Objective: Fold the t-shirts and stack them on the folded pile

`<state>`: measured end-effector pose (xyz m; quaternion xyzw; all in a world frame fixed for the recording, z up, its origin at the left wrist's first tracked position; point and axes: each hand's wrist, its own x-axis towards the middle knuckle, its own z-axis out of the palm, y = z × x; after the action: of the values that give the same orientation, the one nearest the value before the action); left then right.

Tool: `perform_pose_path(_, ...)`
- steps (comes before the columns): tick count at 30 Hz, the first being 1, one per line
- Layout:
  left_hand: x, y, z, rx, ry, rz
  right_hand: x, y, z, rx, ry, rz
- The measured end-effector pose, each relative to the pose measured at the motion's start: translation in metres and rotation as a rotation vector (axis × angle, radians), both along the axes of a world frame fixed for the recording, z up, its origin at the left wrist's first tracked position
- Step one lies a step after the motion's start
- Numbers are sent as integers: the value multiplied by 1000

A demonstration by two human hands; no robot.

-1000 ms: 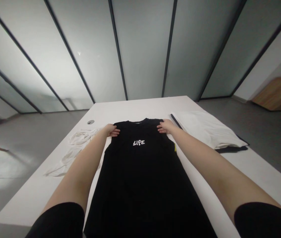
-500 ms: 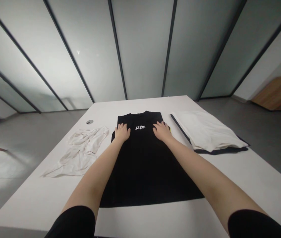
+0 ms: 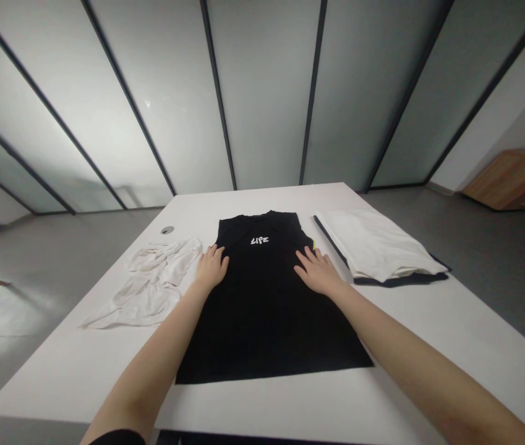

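The black shirt [image 3: 266, 309] is lying flat and face up in the middle of the surface [image 3: 262, 402], its collar pointing away from the person and its hem toward them. It is spread out fully, with no fold showing in it. The left hand [image 3: 212, 269] is resting at the shirt's left edge below the armhole, and the right hand [image 3: 318, 273] is pressing on its right side, fingers on the black cloth. Each grip is open, with the fingers apart and the palm down, and neither is clamped on the cloth.

To the left, a crumpled white garment [image 3: 151, 284] is lying loose and unfolded, just beside the left hand. To the right, a folded white stack [image 3: 373, 244] is sitting on a dark garment [image 3: 401, 280], whose edge is showing beneath it.

The white print "LIFE" [image 3: 260, 240] is reading clearly across the shirt's chest. No other writing or brand is legible, and a small yellow sliver [image 3: 313, 245] is showing at the shirt's right edge.
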<state>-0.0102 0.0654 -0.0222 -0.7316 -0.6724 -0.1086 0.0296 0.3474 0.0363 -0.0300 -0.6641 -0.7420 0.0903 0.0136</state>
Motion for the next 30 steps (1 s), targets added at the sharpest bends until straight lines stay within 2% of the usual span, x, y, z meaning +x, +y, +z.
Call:
perform_pose_path(2, 20, -10, 7, 5, 15, -36, -12, -9, 5, -40, -16, -76)
perform_pose_path(4, 50, -17, 14, 2, 10, -106, -34, -13, 11, -57, -27, -139)
perform_pose_path(6, 84, -18, 19, -32, -24, -134, -61, -13, 18, -26, -3, -116)
perform_pose_path(9, 126, -14, 20, -36, -92, -79, -96, -9, 23, -17, 139, -129)
perform_pose_path(12, 143, -10, 12, -53, -124, 64, -111, -6, 19, -13, 163, -176)
perform_pose_path(15, 136, -12, 3, -89, -111, 64, -103, -8, 10, 45, 115, -144)
perform_pose_path(18, 119, -21, -2, -117, -93, -12, -81, -13, 4, 57, 89, -132)
perform_pose_path(22, 94, -37, -5, -124, -63, -43, -49, -20, 1, 61, 62, -124)
perform_pose_path(27, 73, -59, -8, -119, -23, -26, -19, -34, -4, 48, 54, -44)
perform_pose_path(30, 65, -66, -7, -132, -6, 34, -8, -45, -6, 26, 52, 5)
